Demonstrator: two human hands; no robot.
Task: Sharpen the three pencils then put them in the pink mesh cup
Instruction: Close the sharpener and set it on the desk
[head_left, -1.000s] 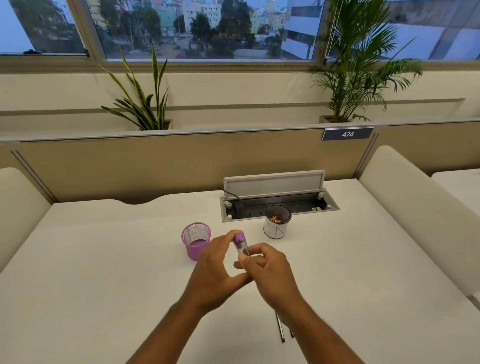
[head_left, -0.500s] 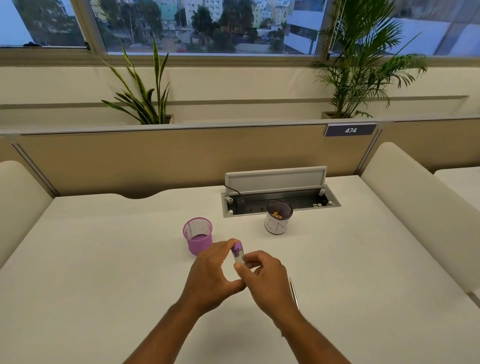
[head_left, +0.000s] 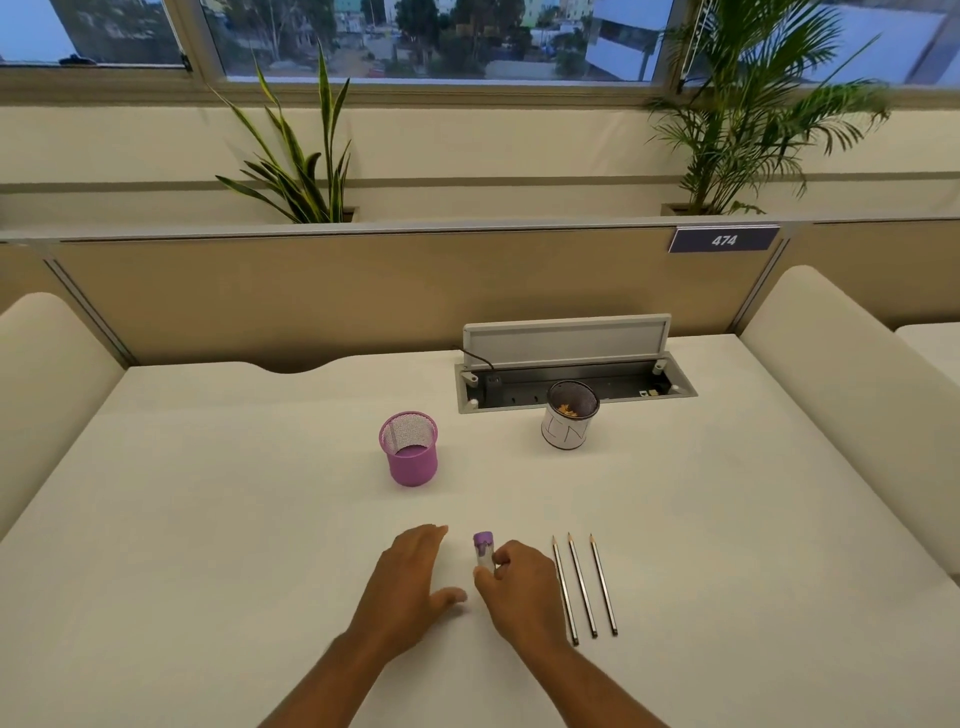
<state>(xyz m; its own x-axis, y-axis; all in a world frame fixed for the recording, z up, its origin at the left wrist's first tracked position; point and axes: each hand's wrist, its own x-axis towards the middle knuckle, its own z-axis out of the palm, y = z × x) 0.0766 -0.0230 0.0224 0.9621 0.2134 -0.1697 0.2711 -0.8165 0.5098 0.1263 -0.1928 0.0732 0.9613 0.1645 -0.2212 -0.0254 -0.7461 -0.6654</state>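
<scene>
While the right hand (head_left: 519, 587) pinches a small purple-capped sharpener (head_left: 483, 551) between thumb and fingertips in the lower centre of the frame, the left hand (head_left: 410, 577) lies just to its left with fingers loosely spread, holding nothing, palm down over the white desk (head_left: 208, 519). Whether the sharpener's clear body rests on the desk or is lifted slightly cannot be told. Three pencils (head_left: 584, 584) lie side by side on the desk immediately right of the right hand, roughly parallel, points directed toward the top of the frame; the nearest one runs just beside the knuckles. A pink mesh cup (head_left: 410, 449) stands upright above the hands, left of centre, well apart from the pencils, with no pencil in it. To its right, a white cup with a dark rim (head_left: 569, 421) stands upright, with orange-brown bits visible inside. Directly behind that cup, an open desk cable tray (head_left: 571, 387) has its grey lid raised. A partition sign reading 474 (head_left: 723, 240) sits at upper right, with potted plants (head_left: 296, 166) along the window ledge above.
</scene>
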